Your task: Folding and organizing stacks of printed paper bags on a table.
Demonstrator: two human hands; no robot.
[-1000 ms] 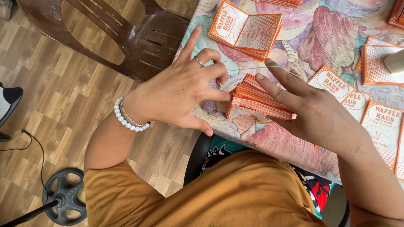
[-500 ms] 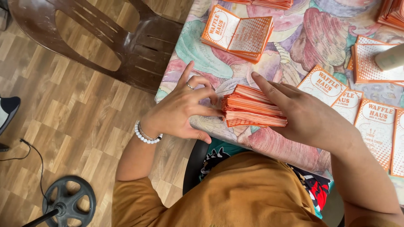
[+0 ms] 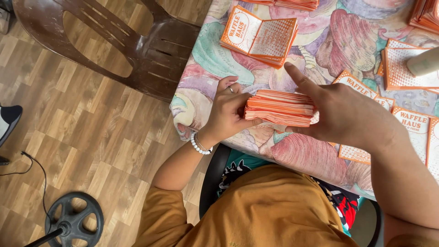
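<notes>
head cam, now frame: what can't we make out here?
- Right hand: its thumb and palm side, hidden behind the hand itself, so its grip on the stack of orange paper sleeves is unclear.
- Stack: sleeve count too fine to tell; its ends are covered by the left hand and right hand.
- White cylinder: cut off by the right edge.
- Fan base: its pole runs off the bottom edge.
</notes>
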